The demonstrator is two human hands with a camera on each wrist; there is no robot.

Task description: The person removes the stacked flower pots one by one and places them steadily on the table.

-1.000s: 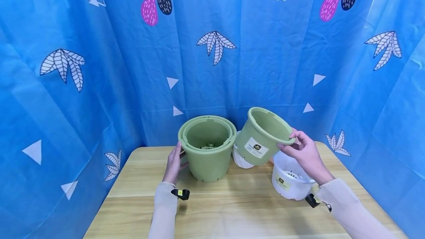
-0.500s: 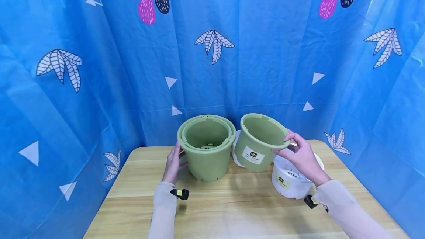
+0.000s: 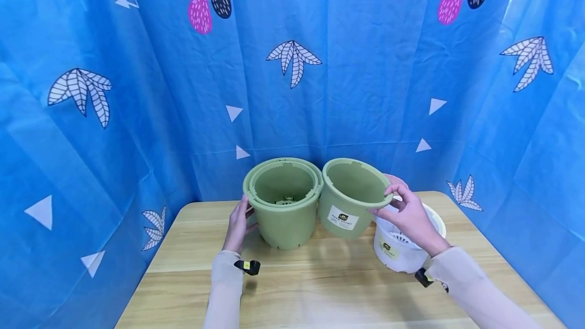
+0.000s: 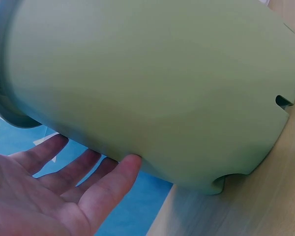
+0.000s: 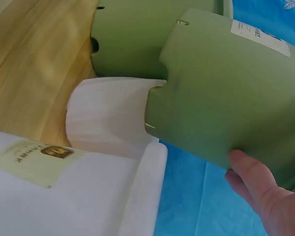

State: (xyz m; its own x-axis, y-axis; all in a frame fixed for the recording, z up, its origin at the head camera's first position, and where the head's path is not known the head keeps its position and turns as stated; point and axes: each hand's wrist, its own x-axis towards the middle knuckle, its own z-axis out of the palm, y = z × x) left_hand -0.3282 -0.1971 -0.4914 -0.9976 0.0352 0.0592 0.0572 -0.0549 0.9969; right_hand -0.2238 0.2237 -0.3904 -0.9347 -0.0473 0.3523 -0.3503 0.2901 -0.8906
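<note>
In the head view, my left hand [image 3: 236, 225] rests against the left side of a large green flower pot [image 3: 284, 228]. A smaller green pot [image 3: 285, 182] is nested inside it. The left wrist view shows the thumb [image 4: 123, 174] and fingers touching its wall, not curled round it. My right hand [image 3: 413, 220] pinches the right rim of another green flower pot [image 3: 332, 202], which bears a white label and tilts leftward. That pot is held up beside the nested pair, its left edge overlapping them in the head view. The right wrist view shows its notched base.
A white pot [image 3: 398, 260] with a label stands on the wooden table [image 3: 292, 293], under my right forearm. Another white pot [image 5: 110, 110] sits behind the held pot in the right wrist view. Blue patterned curtain [image 3: 292, 116] encloses the table's back and sides.
My right hand has moved the labelled green pot leftward and lower, closer to the nested pots, and it tilts less now. The left hand has stayed against the large pot.
</note>
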